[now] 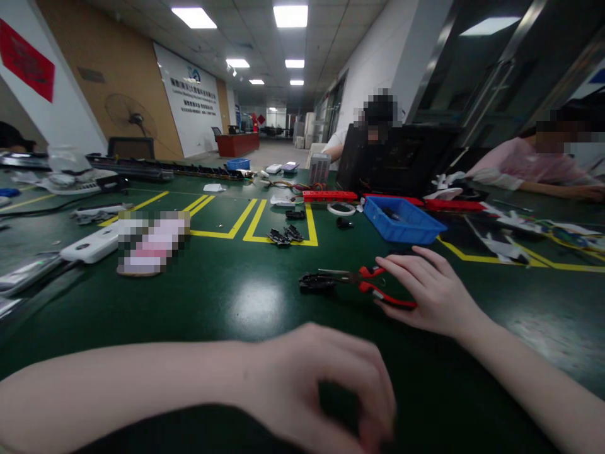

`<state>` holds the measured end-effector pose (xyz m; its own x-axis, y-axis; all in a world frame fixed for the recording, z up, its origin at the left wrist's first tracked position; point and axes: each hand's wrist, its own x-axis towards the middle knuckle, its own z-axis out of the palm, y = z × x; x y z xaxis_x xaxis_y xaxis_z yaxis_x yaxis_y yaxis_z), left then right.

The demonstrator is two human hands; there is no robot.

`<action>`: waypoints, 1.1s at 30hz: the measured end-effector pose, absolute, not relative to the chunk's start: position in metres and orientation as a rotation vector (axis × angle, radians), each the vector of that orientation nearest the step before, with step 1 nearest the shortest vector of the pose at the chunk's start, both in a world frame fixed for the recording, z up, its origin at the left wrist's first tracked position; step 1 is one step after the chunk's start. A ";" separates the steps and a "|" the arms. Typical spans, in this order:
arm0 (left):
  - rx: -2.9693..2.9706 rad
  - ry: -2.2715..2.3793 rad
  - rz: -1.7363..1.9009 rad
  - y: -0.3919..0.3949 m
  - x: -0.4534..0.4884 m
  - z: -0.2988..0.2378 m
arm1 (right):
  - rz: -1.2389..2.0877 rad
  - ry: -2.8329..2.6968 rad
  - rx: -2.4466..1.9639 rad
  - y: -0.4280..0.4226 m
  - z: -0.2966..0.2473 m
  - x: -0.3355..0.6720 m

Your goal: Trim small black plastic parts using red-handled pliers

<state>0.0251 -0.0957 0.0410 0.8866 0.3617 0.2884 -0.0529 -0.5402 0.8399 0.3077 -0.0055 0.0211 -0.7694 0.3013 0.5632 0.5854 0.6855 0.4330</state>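
Observation:
My right hand has its fingers and thumb on the red handles of needle-nose pliers, which lie low over the green table with handles spread. The pliers' jaws reach to a small black plastic part; I cannot tell whether they grip it. Nearest me, my left hand is curled, fingertips bent down towards the thumb in a pinch. Blur hides what, if anything, is between them. Beyond the pliers, several small black pieces lie inside a yellow-taped outline.
A blue bin stands at the back right with dark pieces inside. Red strips and a white ring lie behind. A phone-shaped item and white device lie left. Two people sit across the table, near a black case.

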 end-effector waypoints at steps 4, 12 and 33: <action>2.134 0.580 1.128 -0.042 0.002 0.038 | -0.776 -2.434 -0.766 -0.002 0.016 0.308; 2.103 1.102 1.105 0.006 -0.017 0.002 | -0.659 -2.438 -0.745 -0.005 0.016 0.308; 2.422 0.847 0.751 0.008 -0.016 -0.003 | -0.602 -2.460 -0.636 -0.009 0.012 0.299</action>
<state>-0.0156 0.0078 -0.0033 0.6609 0.6699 0.3384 0.4165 -0.7024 0.5772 0.2992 -0.0094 0.0120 -0.7520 0.3104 0.5815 0.5438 0.7907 0.2812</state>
